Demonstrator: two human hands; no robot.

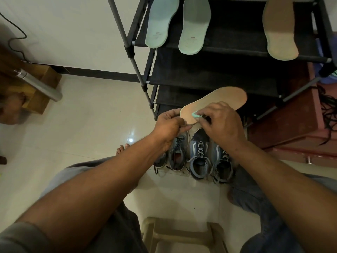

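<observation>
- The tan, foot-shaped flat insole [221,98] is held in the air in front of the lower shelves of the rack, above the row of shoes, with its broad toe end pointing up and to the right.
- The left grip [169,125] is closed on the insole's narrow heel end, pinching its edge between thumb and fingers.
- The right grip [222,123] lies over the middle of the insole, its fingertips pinched tight on a small mint-green piece [194,114] at the insole's surface; what that piece is cannot be told.
- Directly below the hands, four lace-up sneakers [199,154] in blue and grey stand side by side on the pale tiled floor [91,115], toes towards the rack, laces loose; both forearms partly cover the outer two.
- The black fabric shoe rack with grey metal tubes [209,73] stands behind the sneakers.
- Its top shelf carries two mint-green insoles [161,21] side by side on the left and one more tan insole [280,30] on the right, all overhanging the front edge.
- A red-brown cabinet [291,125] stands just right of the rack, with black laces [328,106] lying on it.
- A beige plastic stool [182,234] sits between the person's knees.
- A steel flask [38,83] rests on a wooden box far left.
</observation>
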